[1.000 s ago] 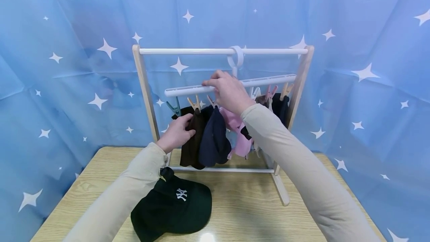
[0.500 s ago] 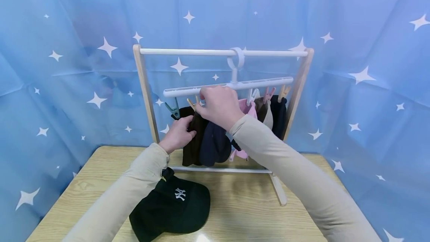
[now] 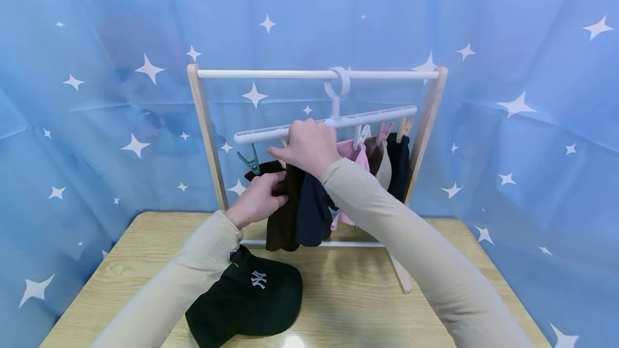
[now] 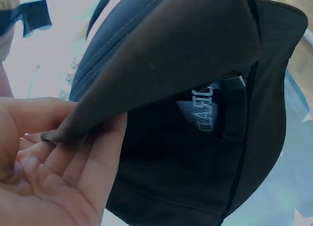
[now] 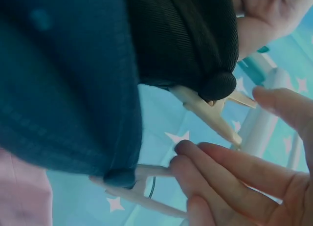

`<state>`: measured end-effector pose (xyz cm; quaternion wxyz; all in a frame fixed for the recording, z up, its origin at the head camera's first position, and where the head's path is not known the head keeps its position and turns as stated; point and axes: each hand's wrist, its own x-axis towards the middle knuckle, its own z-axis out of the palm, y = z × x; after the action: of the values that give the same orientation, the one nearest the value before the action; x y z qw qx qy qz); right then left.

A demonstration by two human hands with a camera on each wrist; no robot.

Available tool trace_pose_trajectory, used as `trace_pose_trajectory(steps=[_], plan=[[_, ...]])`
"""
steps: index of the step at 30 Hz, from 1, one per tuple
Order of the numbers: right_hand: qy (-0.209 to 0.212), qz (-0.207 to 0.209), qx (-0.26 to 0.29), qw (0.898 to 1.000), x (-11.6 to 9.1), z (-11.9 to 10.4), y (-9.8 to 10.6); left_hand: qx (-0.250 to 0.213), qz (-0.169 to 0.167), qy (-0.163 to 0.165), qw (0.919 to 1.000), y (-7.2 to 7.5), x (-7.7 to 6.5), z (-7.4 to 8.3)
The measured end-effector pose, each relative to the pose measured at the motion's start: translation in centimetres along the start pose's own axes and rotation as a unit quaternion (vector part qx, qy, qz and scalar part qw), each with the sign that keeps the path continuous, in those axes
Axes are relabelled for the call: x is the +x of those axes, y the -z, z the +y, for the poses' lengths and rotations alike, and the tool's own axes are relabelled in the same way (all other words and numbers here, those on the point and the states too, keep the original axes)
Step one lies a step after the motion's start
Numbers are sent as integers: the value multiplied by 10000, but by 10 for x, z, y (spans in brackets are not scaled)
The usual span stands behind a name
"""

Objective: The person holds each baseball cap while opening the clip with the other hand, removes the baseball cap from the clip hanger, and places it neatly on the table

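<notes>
My left hand (image 3: 258, 197) pinches the edge of a dark brown cap (image 3: 280, 227), thumb on one side and fingers on the other. In the left wrist view the inner band and a woven label (image 4: 205, 108) show. The brown cap's top button sits at a tan clothespin (image 5: 210, 116) in the right wrist view. My right hand (image 3: 311, 146) is just below the white hanger bar (image 3: 377, 116), thumb and fingers apart on either side of that clothespin's handles. A navy cap (image 3: 311, 219) hangs beside the brown one from another pale clip (image 5: 146, 187).
Pink (image 3: 350, 149), brown-beige (image 3: 382, 162) and dark navy caps (image 3: 398, 160) hang farther right. A teal clip (image 3: 251, 162) hangs at the left end. The hanger tilts on a wooden rack (image 3: 427, 122). A black cap (image 3: 256, 299) lies on the table (image 3: 358, 305).
My right hand has come off the hanger bar, moving left and down to the tan clothespin. My left hand has shifted slightly right with the brown cap. The hanger's left end has dipped.
</notes>
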<state>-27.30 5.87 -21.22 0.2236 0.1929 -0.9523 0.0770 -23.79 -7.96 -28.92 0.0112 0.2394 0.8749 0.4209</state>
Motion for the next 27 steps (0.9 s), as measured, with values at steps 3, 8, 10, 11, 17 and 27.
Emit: trace_pose_trajectory(steps=[3,8,10,11,17,27], plan=[[-129,-197,171,9996,4,-2,2,48,-22,-80,10000,1,-3,4],[-362,-610,536,9960,7,-2,2,133,-25,-221,9997,0,-4,8],[-396,-812,740,9932,8,-1,3,145,-26,-268,9995,-1,-4,8],[-398,-914,820,9916,8,-1,3,130,-25,-295,9995,-1,-5,8],[-290,-1458,1012,9837,14,1,10,57,105,-427,9990,1,-6,6],[-369,-1447,1104,9826,15,3,7,-40,218,-380,9990,0,-11,2]])
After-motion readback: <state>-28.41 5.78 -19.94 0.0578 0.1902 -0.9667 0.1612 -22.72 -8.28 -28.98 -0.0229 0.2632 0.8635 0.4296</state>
